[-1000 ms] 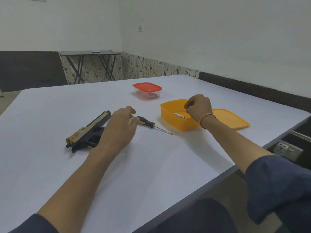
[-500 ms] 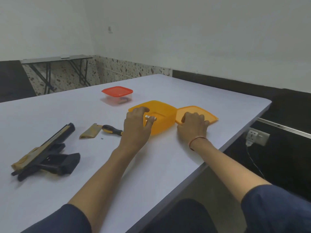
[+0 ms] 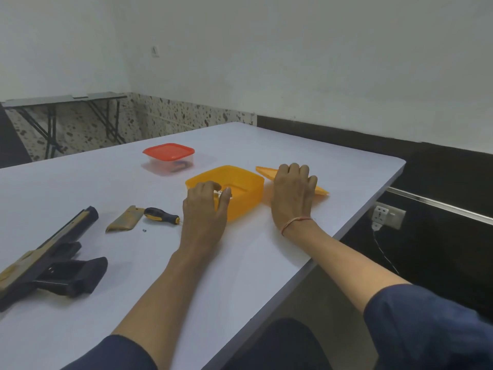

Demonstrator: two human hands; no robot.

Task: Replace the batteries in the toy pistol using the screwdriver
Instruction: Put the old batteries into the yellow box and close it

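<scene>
Thumb and fingers of the left hand (image 3: 205,209) pinched a small silver-tipped cylinder, most likely a battery (image 3: 220,193), right at the near rim of the orange box (image 3: 241,194). The pinch was light and high on the fingertips, which suited so small a thing; whether the battery was coming out of the box or going in could not be told. The right hand (image 3: 293,194) lay over the orange lid (image 3: 321,190) just beside the box, its fingers bent over the far edge. The lid looked tilted rather than flat on the bench (image 3: 240,263), so the hand seemed to be gripping it and keeping it clear of the box's opening; the thumb was hidden.

Left of the left hand lay the screwdriver (image 3: 162,215), black and yellow handle toward the person's left, its blade behind the hand. Touching its handle end was a tan cover plate (image 3: 124,219), and a tiny dark screw (image 3: 144,231) sat just in front of it. These were probably set down together so the screw would not be lost.

Further left, well apart from the box, the toy pistol (image 3: 50,260) lay on its side at the bench's edge, grip toward the person and its compartment apparently open, waiting for batteries. Beyond the box stood a clear tub with a red lid (image 3: 168,152), shut. A wall socket (image 3: 386,216) showed below the bench's right side.
</scene>
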